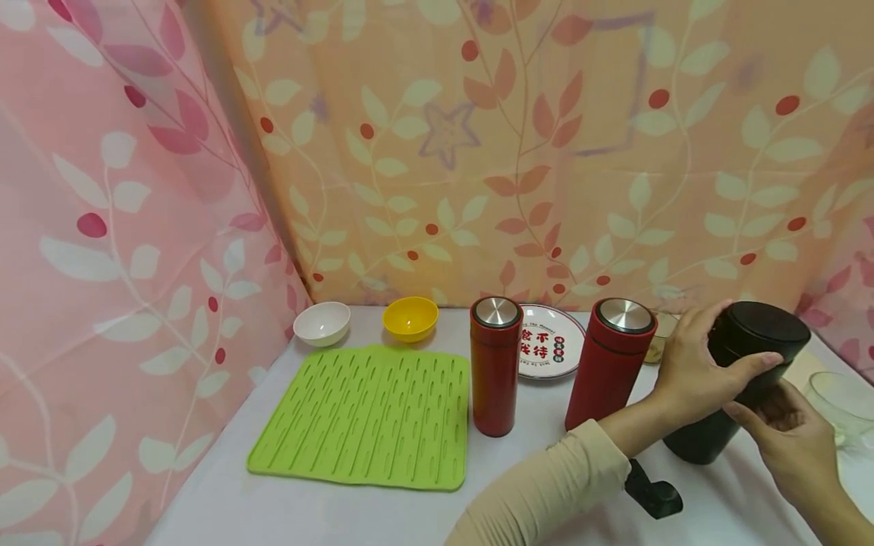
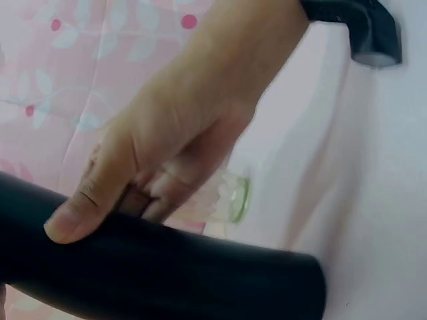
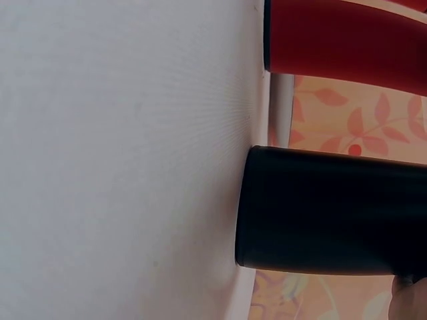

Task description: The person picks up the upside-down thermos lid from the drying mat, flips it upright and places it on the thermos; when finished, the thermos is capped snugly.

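Note:
In the head view, a black thermos flask (image 1: 703,438) stands at the right of the table, its dark lid (image 1: 766,322) on top. My left hand (image 1: 696,371) grips the flask's upper part, thumb across the front near the lid. Lower down, my right hand (image 1: 795,440) holds the flask at its middle, with the thumb along its near side. The left wrist view shows the right hand (image 2: 160,147) wrapped on the black body (image 2: 220,273). Seen from the right wrist, the flask's base (image 3: 250,207) meets the white tabletop.
Two red thermos flasks (image 1: 496,371) (image 1: 608,371) stand left of the black one. Behind them lies a white plate (image 1: 546,368) with red writing. Glass bowls (image 1: 843,402) are at right. A green drying mat (image 1: 369,417), white bowl (image 1: 322,324) and yellow bowl (image 1: 410,320) sit left.

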Demonstrator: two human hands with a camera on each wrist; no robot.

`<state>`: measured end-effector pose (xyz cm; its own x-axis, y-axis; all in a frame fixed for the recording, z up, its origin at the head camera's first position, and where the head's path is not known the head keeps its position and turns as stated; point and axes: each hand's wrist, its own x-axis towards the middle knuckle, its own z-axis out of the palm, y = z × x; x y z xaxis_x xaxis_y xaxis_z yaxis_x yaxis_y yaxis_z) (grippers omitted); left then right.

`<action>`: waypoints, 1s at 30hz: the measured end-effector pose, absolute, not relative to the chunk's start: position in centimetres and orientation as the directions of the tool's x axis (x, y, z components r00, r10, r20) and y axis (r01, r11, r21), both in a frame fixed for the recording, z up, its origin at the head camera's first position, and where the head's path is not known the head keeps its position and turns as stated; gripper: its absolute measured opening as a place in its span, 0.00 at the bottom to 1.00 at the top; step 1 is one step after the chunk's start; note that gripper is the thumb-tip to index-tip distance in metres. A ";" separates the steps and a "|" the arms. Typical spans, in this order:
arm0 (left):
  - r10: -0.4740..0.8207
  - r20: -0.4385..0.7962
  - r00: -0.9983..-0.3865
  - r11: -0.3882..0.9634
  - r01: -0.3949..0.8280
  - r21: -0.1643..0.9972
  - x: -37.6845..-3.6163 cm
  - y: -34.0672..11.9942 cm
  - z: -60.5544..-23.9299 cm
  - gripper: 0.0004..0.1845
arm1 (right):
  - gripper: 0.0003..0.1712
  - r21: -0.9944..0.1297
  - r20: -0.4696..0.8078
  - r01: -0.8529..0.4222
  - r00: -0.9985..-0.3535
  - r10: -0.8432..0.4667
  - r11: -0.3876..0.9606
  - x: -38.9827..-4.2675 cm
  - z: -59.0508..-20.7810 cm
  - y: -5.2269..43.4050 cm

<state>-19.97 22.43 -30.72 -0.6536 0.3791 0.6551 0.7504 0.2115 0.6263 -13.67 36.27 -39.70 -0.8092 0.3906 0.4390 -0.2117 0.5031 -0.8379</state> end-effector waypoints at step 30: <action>0.340 0.600 -0.724 0.240 0.683 0.689 -20.0 23.2 -30.0 0.34 | 0.33 -0.817 0.458 -0.231 -0.816 0.352 0.528 -13.2 -39.1 36.2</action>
<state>-19.96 23.17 -30.05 -0.7244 0.3397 0.5998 0.6834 0.2400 0.6895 -13.25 36.25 -39.10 -0.8162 0.3520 0.4581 -0.2311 0.5278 -0.8173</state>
